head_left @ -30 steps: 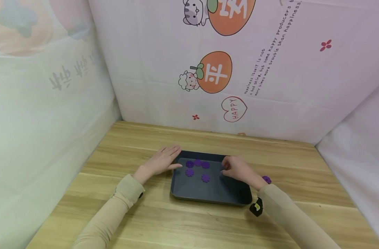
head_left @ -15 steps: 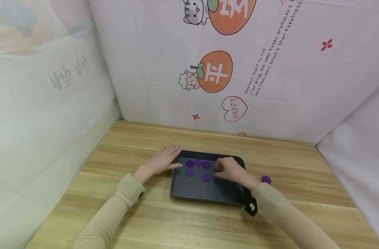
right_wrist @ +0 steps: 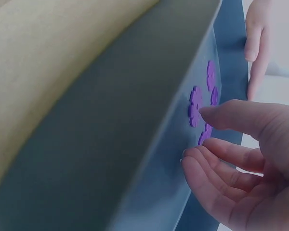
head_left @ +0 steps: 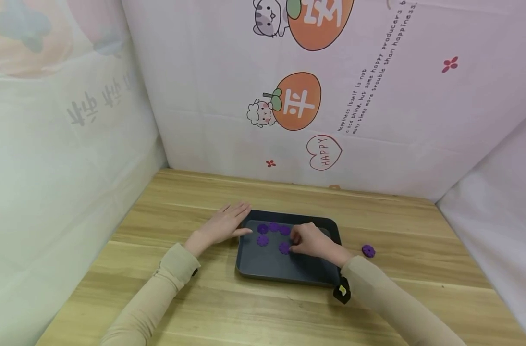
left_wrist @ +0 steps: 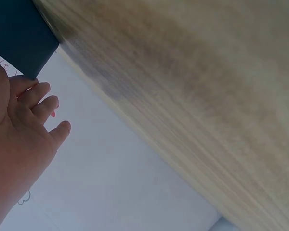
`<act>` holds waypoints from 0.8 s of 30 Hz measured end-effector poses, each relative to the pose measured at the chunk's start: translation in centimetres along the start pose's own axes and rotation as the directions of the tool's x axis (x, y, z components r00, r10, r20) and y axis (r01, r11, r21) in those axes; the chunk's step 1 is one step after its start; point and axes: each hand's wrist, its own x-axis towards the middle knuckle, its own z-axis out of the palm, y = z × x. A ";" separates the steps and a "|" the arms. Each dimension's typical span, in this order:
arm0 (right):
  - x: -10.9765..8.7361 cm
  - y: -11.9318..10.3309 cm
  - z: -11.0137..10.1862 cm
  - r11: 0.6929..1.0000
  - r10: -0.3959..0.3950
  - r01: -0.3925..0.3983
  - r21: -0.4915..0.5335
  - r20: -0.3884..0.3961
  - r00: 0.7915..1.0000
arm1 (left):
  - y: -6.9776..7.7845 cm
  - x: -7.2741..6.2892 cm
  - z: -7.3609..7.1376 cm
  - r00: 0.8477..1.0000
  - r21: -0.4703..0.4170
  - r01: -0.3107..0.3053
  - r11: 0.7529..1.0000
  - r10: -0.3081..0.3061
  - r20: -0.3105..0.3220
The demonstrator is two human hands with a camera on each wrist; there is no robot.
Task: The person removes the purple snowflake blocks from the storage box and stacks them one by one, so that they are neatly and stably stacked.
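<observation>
Several purple notched plastic discs lie in a dark grey tray (head_left: 306,269). One purple disc (head_left: 284,248) is toward the middle, and a back disc (head_left: 285,230) lies among others near the far wall. My right hand (head_left: 311,239) reaches over the tray, its thumb beside the middle disc. In the right wrist view, thumb and fingers stand apart, slightly bent, with a gap between them and the disc (right_wrist: 195,107) close to the thumb tip. My left hand (head_left: 223,223) rests with straight fingers at the tray's left rim. In the left wrist view its fingers are by the tray corner (left_wrist: 31,53).
A lone purple disc (head_left: 368,251) lies on the wooden table (head_left: 193,307), right of the tray. White printed cloth (head_left: 228,139) stands behind the table and along both sides. A black wrist device (head_left: 342,290) hangs under the right cuff, close by the tray's near right corner.
My right hand has moved left across the tray, from its right side to the discs. The lone disc on the table shows fully now. My left hand stays where it was.
</observation>
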 end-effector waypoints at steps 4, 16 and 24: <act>0.1 -0.3 0.3 1.000 0.005 -0.005 0.008 0.010 1.000 | 0.1 0.0 0.0 1.000 -0.005 -0.001 1.000 0.001 -0.004; 0.4 -1.0 1.0 0.999 0.045 -0.044 -0.023 0.024 0.999 | 0.0 0.0 0.2 1.000 -0.010 0.005 1.000 -0.005 -0.004; 0.4 -1.4 1.2 0.997 0.068 -0.067 -0.028 0.008 0.998 | 0.1 -0.1 0.0 1.000 -0.010 -0.003 1.000 0.003 -0.017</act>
